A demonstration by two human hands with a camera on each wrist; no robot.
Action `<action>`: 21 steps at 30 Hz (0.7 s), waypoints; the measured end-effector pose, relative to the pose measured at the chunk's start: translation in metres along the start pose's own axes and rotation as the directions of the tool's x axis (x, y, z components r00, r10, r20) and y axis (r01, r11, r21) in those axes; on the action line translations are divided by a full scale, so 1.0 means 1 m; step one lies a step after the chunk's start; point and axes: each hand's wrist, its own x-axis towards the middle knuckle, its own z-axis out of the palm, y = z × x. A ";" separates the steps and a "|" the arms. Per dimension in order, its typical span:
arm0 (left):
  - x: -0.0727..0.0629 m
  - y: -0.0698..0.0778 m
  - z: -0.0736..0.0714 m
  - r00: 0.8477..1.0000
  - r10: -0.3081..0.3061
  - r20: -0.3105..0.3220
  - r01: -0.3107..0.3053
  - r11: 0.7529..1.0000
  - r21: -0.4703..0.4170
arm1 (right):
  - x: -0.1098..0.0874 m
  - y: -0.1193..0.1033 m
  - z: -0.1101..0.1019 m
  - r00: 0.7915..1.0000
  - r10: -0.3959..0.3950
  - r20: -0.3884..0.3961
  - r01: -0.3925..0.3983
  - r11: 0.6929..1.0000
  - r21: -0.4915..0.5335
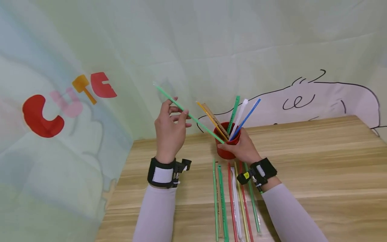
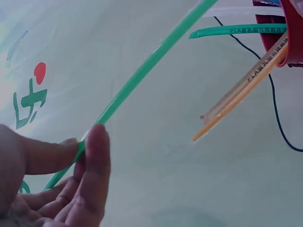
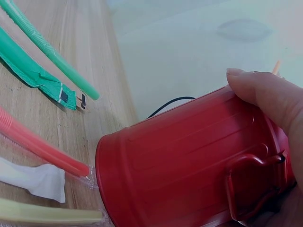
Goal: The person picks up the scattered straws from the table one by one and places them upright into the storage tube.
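Note:
In the head view, my left hand (image 1: 170, 132) pinches a long green drinking straw (image 1: 205, 128) between thumb and fingers. The straw slants down to the right, its lower end overlapping the rim of a small red bucket (image 1: 225, 154). My right hand (image 1: 247, 148) grips this bucket round its side. The right wrist view shows the thumb at the rim and a wire handle (image 3: 232, 189) on the wall. Standing in the bucket are an orange straw (image 1: 208, 115), a brown paper-wrapped straw (image 2: 232, 97), a green wrapped straw (image 1: 233, 112), a white one (image 1: 240, 116) and a blue one (image 1: 248, 116).
On the wooden table (image 1: 317, 168), several straws lie side by side in front of the bucket, among them a green wrapped straw (image 1: 223, 205), a white straw (image 1: 237, 206) and a red straw (image 1: 231, 198). A printed cloth backdrop (image 1: 145, 40) hangs behind and at the left.

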 end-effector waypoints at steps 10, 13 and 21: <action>0.006 -0.018 0.029 0.999 0.012 -0.044 -0.016 0.996 -0.086 | 0.001 0.001 0.002 1.000 0.026 -0.015 -0.026 1.000 -0.011; 0.005 -0.028 0.041 1.000 -0.003 -0.014 0.002 0.998 -0.069 | 0.001 0.000 0.003 1.000 0.020 -0.011 -0.020 1.000 -0.015; -0.001 -0.056 0.066 0.996 -0.075 0.054 0.077 0.997 -0.023 | 0.001 -0.001 0.005 1.000 0.022 -0.010 -0.022 1.000 -0.014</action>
